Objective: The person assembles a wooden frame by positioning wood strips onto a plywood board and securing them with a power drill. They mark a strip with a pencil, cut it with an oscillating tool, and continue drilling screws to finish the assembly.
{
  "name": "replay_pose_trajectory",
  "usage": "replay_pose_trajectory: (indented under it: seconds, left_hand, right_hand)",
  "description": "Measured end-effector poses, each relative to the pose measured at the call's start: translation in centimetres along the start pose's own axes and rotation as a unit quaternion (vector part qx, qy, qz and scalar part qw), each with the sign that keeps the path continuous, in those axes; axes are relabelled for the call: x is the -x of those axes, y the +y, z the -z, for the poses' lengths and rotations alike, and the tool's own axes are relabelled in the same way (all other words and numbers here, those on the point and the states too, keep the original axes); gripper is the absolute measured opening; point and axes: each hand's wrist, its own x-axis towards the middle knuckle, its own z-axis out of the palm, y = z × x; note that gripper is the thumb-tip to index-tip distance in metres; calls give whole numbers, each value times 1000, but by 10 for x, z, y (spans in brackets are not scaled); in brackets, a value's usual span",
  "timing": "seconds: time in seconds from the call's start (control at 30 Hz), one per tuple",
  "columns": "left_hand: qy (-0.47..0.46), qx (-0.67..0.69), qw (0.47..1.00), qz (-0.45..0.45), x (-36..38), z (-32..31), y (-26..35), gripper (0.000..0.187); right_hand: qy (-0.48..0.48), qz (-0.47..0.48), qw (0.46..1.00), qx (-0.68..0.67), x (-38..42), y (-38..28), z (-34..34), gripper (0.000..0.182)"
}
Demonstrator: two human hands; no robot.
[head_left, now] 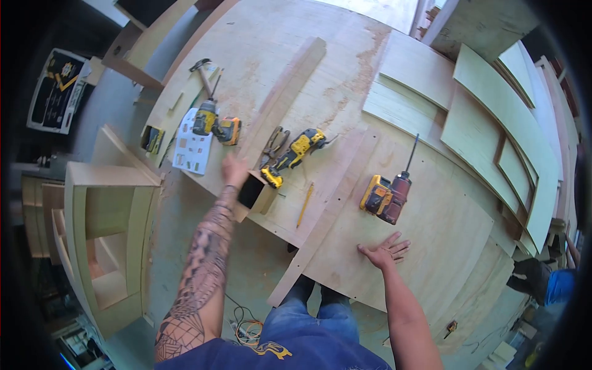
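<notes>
My right hand [385,250] lies flat on a plywood panel [431,246] with its fingers spread. Just beyond it a reddish drill [394,196] with a yellow battery and a long bit rests on the same panel. My left hand [234,169], smeared by motion, is over the table's left side, beside an open-ended wooden box [266,200]. Its fingers are blurred, so I cannot tell their grip. Close above it lies a yellow-black drill [208,120] on a white sheet with cutouts [192,145]. To its right are a yellow cordless multi-tool [295,155] and pliers [273,142].
A pencil [305,205] lies near the table's front edge. A long wooden strip [287,95] crosses the table, and a hammer [201,69] sits far left. Plywood sheets [475,126] are stacked at right. A wooden cabinet [108,228] stands left; cables [248,330] lie on the floor.
</notes>
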Motion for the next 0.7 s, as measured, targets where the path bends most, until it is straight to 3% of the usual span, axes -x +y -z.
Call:
replay_pose_trajectory:
  seconds: [0.03,0.1,0.13,0.2,0.4,0.43,0.47,0.53,0.63,0.7]
  left_hand:
    - [-76,-93,992,44,-9,3,-29,57]
    - [-232,-85,969,8,-27,-1,-70,49]
    - [-237,-82,968,-1,-25,-1,-64,49]
    - [-226,-34,972,54,-17,7,-56,40]
    - [-125,131,983,-19,-16,29,-59,27]
    - [-64,77,993,-59,-22,34,-58,32]
    - [-68,75,993,-66,-25,37,-59,32]
    - [17,102,993,-53,-20,61,-41,39]
    - [-13,100,995,-11,10,102,-40,43]
    - [3,218,976,8,31,101,-77,40]
  right_hand:
    - [-9,0,1000,4,0,-2,1,174]
    - [-15,-9,1000,4,2,-4,3,174]
    - [-13,-3,1000,6,2,-5,3,174]
    - [-11,-9,1000,5,7,-3,3,174]
    - [-24,6,1000,0,6,-7,4,174]
    - [-22,7,1000,2,3,-7,3,174]
    - [-20,5,1000,2,2,-5,1,174]
    - [-20,4,1000,-2,7,-4,5,173]
    - [-15,11,1000,-4,14,-7,11,171]
    - [-9,12,1000,-13,17,-8,12,170]
